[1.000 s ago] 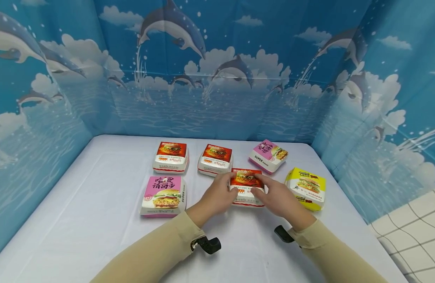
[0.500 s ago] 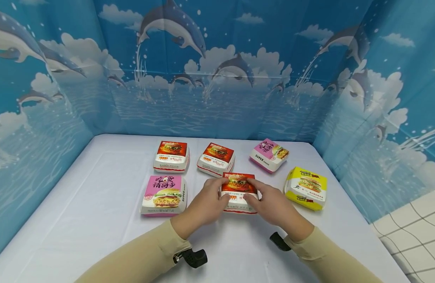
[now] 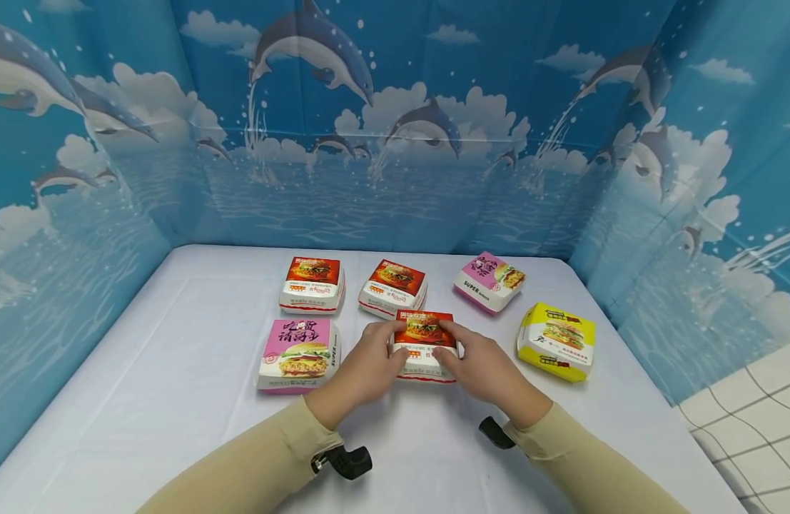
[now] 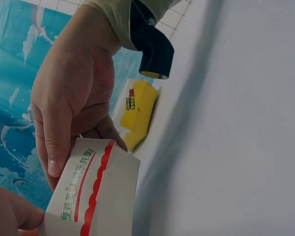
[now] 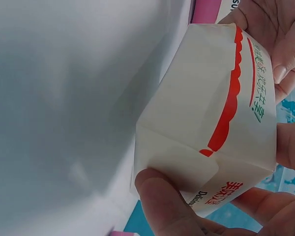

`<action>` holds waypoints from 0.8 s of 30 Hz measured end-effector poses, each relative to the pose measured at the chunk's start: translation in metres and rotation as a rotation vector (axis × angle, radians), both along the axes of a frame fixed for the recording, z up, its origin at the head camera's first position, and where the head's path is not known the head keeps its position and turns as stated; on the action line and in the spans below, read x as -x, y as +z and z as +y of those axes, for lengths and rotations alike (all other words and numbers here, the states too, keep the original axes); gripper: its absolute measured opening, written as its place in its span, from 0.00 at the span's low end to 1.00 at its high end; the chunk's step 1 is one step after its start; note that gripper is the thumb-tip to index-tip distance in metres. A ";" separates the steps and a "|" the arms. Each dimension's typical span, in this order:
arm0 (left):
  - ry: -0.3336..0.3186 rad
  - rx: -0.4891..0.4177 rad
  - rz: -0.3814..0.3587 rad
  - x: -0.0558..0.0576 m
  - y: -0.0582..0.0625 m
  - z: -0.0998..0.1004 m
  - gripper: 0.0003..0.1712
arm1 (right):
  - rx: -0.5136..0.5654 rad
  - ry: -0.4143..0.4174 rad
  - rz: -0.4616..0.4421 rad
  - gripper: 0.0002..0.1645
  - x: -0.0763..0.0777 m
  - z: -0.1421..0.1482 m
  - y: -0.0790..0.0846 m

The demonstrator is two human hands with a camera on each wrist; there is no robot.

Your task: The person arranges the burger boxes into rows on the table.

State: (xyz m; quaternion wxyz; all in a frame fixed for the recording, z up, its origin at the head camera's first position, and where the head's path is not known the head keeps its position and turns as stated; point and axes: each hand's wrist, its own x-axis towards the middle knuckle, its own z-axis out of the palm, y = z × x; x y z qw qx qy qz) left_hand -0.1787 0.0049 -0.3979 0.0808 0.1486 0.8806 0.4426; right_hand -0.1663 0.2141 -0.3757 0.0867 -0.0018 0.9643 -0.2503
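Observation:
Between both hands is a red-and-white burger box with a burger picture on its lid. My left hand grips its left side, thumb on the near edge of the lid. My right hand grips the opposite side in the same way. In the right wrist view, the white side of the burger box shows a red wavy band, and right-hand fingers press its end. The left wrist view shows the right hand at the far end of the box. A matching red-and-white burger box sits just behind.
On the white table stand another red-and-white box, a pink burger box at left, a second pink box at back right and a yellow box at right. A dolphin-print curtain encloses the back and sides.
Both hands have carried the held burger box to the left, from beside the yellow box toward the pink box at left. The other boxes stay where they were.

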 end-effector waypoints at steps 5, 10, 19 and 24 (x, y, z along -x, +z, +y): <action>0.004 -0.008 -0.006 0.003 -0.002 0.001 0.29 | 0.000 -0.002 0.010 0.41 0.003 0.001 0.000; 0.000 -0.016 0.005 0.007 -0.005 0.004 0.29 | 0.003 -0.002 0.010 0.42 0.005 0.002 -0.001; 0.009 -0.024 0.012 0.006 -0.005 0.004 0.30 | -0.006 0.003 0.012 0.42 0.008 0.002 -0.004; 0.012 -0.019 0.027 0.006 -0.005 0.004 0.30 | 0.006 0.007 0.005 0.43 0.010 0.000 -0.007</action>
